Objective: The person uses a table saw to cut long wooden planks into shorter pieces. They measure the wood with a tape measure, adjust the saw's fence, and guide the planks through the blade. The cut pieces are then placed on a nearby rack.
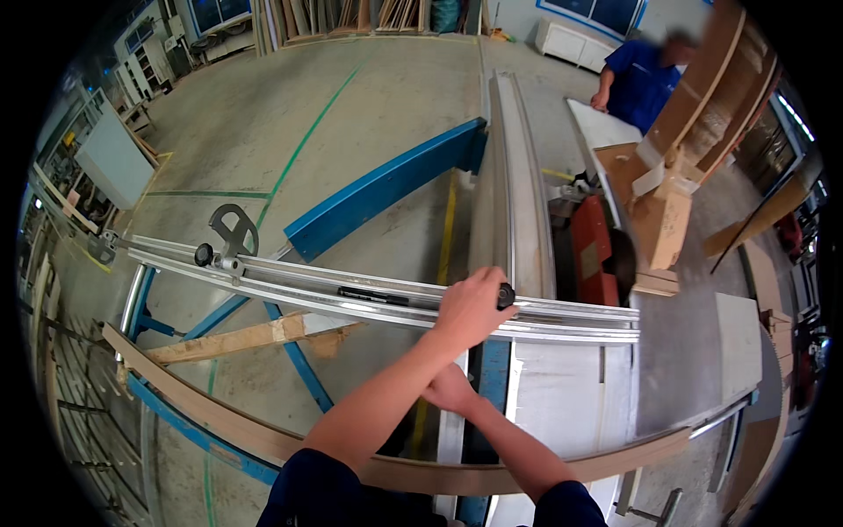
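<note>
My left hand is closed on a black knob on a long aluminum fence lying crosswise. A black bar lies along the fence, and a grey flip stop with a knob sits farther left. My right hand is below the fence by the pale frame rail, partly behind my left forearm; what its fingers hold is hidden. A long brown board runs across the near side, beneath my forearms.
A blue beam extends behind the fence beside the sliding table. A red saw housing stands right. A person in blue is at the far right behind boards. Stacked panels line the back wall.
</note>
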Available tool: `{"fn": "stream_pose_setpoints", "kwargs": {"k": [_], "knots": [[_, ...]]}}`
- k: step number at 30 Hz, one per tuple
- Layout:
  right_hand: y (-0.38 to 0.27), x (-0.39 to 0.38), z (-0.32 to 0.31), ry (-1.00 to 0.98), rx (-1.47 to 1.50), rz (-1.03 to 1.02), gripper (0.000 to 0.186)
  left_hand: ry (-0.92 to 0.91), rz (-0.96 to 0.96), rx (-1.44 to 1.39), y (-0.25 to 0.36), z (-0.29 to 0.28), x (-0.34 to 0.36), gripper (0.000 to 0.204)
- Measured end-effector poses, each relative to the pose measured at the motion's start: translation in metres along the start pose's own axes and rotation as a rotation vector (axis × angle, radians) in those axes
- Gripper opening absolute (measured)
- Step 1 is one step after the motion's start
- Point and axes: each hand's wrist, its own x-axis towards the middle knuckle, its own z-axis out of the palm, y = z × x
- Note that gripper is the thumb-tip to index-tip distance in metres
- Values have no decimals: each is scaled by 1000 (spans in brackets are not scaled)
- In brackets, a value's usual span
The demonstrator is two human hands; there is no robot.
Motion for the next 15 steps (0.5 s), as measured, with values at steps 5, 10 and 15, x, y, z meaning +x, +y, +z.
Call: {"fn": "stream_pose_setpoints", "kwargs": {"k": [5,10,15], "knots": [[-26,-76,-43,328,78,230,12,86,20,87,-52,22,-39,74],[-14,-81,-97,681,-50,385,13,183,69,263,-49,53,-28,70],[26,-44,-136,808,-344,161,14,242,76,289,-46,65,-21,61]]}}
